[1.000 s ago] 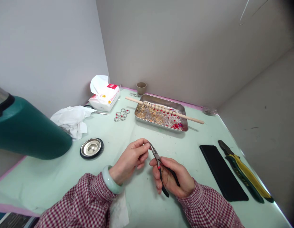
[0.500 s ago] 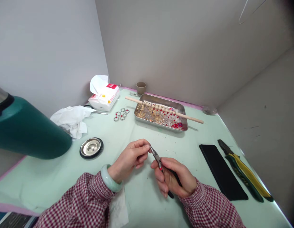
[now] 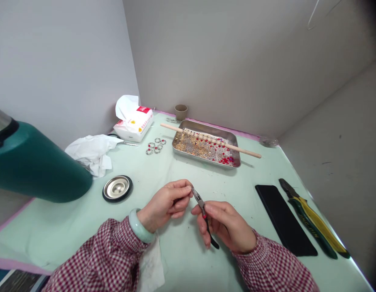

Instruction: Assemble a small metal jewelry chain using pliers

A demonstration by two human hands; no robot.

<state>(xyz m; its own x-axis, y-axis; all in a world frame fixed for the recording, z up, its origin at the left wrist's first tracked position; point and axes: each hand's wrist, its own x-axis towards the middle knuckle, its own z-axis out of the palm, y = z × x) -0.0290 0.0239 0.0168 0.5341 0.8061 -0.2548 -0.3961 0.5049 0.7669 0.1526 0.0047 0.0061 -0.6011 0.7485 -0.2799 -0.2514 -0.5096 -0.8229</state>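
My left hand [image 3: 168, 201] is pinched closed near the middle of the table, thumb and fingertips pressed on something too small to make out. The tip of small black-handled pliers [image 3: 203, 211] meets those fingertips. My right hand [image 3: 226, 225] is wrapped round the pliers' handles, just right of the left hand. A pale green bangle [image 3: 138, 227] sits on my left wrist. Both sleeves are red and white check.
A metal tray [image 3: 233, 140] of beads and small gold parts stands at the back, a wooden stick [image 3: 248, 152] across it. Several beaded rings [image 3: 155, 146], a tissue pack [image 3: 133, 121], crumpled tissue [image 3: 90, 152], a metal lid [image 3: 117, 188], a black pad [image 3: 283, 219], yellow-green pliers [image 3: 312, 221] and a dark green flask [image 3: 36, 166] lie around.
My right hand has rolled over the pliers' handles, covering more of them. The left hand's pinch has shifted slightly down and right. The pliers' tip stays at the fingertips.
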